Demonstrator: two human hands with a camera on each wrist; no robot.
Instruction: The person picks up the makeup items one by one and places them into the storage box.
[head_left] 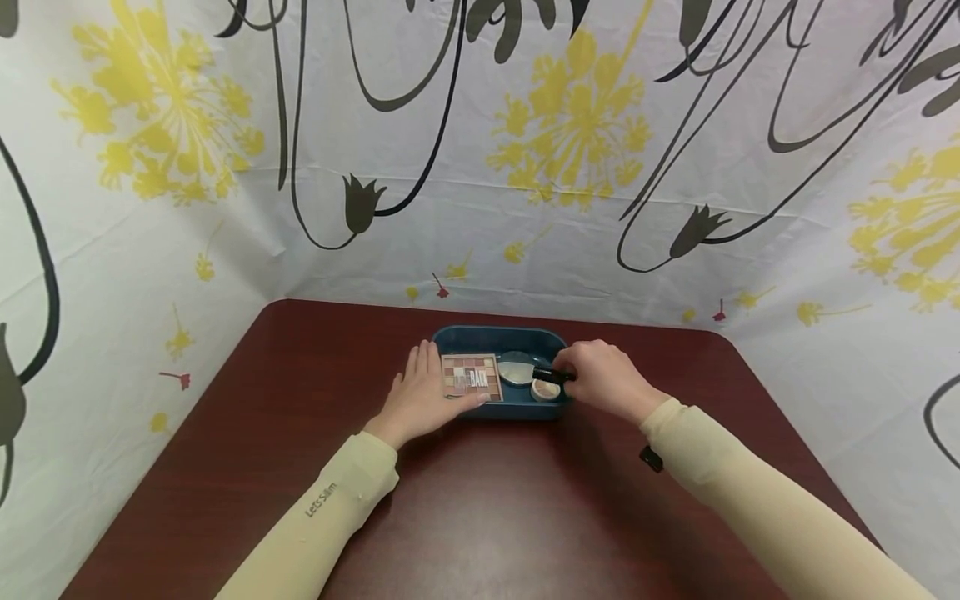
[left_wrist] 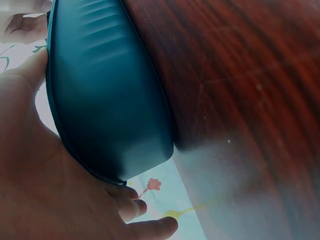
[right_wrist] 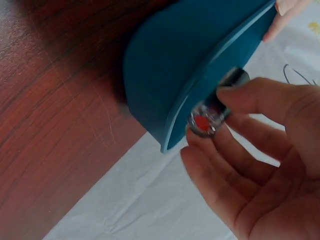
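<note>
A blue tray [head_left: 480, 411] stands near the table's far edge. Inside it, an eyeshadow palette [head_left: 471, 377] with printed lettering lies at the left, beside a pale oval object [head_left: 516, 368] and a small round pot [head_left: 545, 389]. My left hand [head_left: 422, 396] rests at the tray's left end, fingers extended, thumb along the front rim by the palette. Between thumb and fingertips, my right hand [head_left: 603, 377] pinches a black lipstick [head_left: 550, 375] over the tray's right end. In the right wrist view, the lipstick [right_wrist: 220, 102] has a clear end showing red.
The dark red-brown table [head_left: 480, 508] extends toward me from the tray. A patterned white cloth [head_left: 480, 250] hangs behind and along both sides. A small black piece [head_left: 651, 458] shows beneath the right sleeve [head_left: 720, 467].
</note>
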